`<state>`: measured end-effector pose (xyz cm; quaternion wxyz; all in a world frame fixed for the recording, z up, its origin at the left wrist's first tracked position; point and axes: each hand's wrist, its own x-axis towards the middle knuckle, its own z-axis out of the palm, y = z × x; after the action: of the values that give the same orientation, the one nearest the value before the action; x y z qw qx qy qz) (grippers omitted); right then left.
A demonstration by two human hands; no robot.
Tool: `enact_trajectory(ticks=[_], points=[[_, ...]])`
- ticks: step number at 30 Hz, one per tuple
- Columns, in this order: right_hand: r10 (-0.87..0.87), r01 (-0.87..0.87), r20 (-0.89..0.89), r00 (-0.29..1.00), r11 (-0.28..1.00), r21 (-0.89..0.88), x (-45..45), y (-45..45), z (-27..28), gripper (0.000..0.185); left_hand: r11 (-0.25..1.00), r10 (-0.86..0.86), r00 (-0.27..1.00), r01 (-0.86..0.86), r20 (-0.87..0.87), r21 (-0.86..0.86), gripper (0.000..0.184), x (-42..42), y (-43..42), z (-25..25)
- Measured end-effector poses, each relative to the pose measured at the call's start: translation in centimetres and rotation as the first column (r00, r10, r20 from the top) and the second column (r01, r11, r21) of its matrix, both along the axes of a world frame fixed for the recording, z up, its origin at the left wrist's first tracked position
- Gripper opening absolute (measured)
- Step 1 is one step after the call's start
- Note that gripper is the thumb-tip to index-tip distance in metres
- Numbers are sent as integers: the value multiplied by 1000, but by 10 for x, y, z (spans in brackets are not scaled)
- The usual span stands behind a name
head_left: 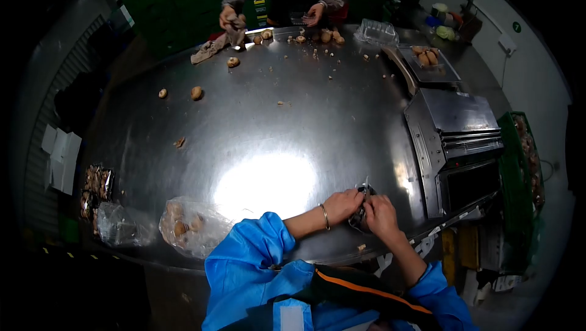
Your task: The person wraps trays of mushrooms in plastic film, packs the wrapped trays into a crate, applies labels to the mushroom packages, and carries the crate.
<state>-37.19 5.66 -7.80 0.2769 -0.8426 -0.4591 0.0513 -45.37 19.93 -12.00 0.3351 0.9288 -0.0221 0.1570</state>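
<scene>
Lying between grips [343,205] [381,215]: dark object [358,220]

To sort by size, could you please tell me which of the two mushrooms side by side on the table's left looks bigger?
The right mushroom in the picture: it looks clearly wider and taller than the left mushroom.

The left forearm [303,225] reaches sideways across the body's front, its wrist [325,216] nearly straight, while the right forearm [411,256] slants forward and inward. The left hand [343,206] and right hand [381,215] sit close together, backs upward, fingers bent inward; their fingertips are too small to make out.
</scene>
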Motion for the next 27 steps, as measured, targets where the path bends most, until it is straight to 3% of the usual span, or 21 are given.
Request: enact_trajectory(ticks=[2,5,6,8,10,13,17,20,23,27], points=[[8,-8,2,1000,1000,30,3,-1,-5,9,1000,-21,999,21,50,-2,20,5,2,-9],[-16,20,-39,999,995,100,20,-5,-7,12,899,184,980,-201,-79,-389,15,6,-13,-6],[-49,60,-154,987,996,66,22,-6,4,15,819,242,953,-300,-180,-489,14,4,-19,7],[-170,226,-313,934,962,151,18,-6,16,17,702,300,929,-370,-218,-609,12,4,-25,18],[-127,163,-153,980,955,250,9,-5,42,13,710,304,930,-367,-208,-601,12,4,-25,23],[-70,27,242,968,984,177,-7,-2,52,10,738,284,922,-384,-262,-555,11,8,-27,37],[-103,86,97,990,983,163,13,-9,31,6,904,305,952,-300,-33,-304,9,16,-33,37],[-153,135,56,987,961,240,23,-12,12,6,969,164,986,-159,9,-191,12,17,-29,43],[-281,354,-272,920,896,270,32,-16,0,7,873,113,983,-167,-144,-459,14,18,-26,35],[-228,307,-323,918,926,220,30,-12,11,8,939,262,941,-299,-213,-169,18,21,-28,45]])
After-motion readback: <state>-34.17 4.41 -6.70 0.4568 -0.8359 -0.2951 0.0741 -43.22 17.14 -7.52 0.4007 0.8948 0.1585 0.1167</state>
